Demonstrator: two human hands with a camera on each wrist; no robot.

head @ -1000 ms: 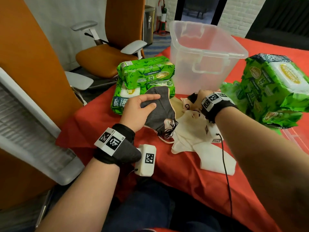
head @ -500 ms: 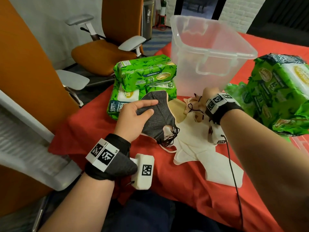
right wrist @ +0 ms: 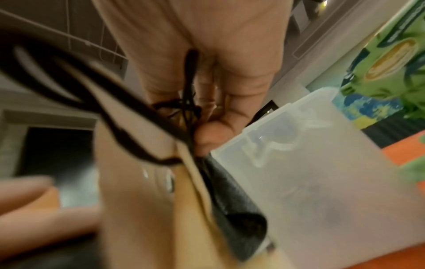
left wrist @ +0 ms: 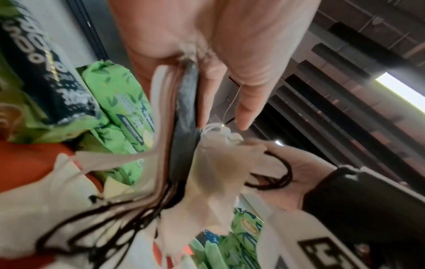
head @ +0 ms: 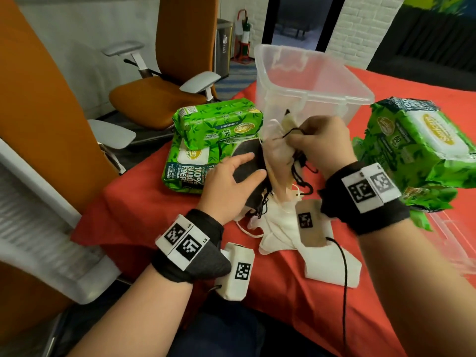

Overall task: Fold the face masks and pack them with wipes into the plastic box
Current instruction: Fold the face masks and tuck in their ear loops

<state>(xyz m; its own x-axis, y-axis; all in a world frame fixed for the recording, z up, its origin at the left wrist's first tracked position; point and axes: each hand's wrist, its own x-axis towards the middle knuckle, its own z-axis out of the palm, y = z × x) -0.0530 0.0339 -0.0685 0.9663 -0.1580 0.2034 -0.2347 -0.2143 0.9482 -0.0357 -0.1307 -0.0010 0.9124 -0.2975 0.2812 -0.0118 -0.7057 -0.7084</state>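
My left hand (head: 253, 164) rests with straight fingers on a dark grey mask (head: 244, 163) that leans on the wipes; the left wrist view shows the grey mask (left wrist: 185, 105) edge-on beside my fingers (left wrist: 204, 94). My right hand (head: 291, 139) pinches a beige mask (head: 277, 161) and its black ear loops (head: 298, 163), lifted in front of the clear plastic box (head: 311, 96). In the right wrist view my fingertips (right wrist: 207, 134) grip the loops, the beige mask (right wrist: 147, 200) hangs below, and the box (right wrist: 322, 182) is close. White masks (head: 280, 228) lie piled on the red table.
Two green wipes packs (head: 219, 124) are stacked left of the box and a bigger green pack (head: 417, 148) sits to its right. The red tablecloth (head: 144, 202) ends at the near and left edges. Orange chairs (head: 154, 99) stand beyond the left edge.
My right hand has lifted the beige mask and its black loops off the pile, up toward the box. My left hand has stayed on the grey mask.
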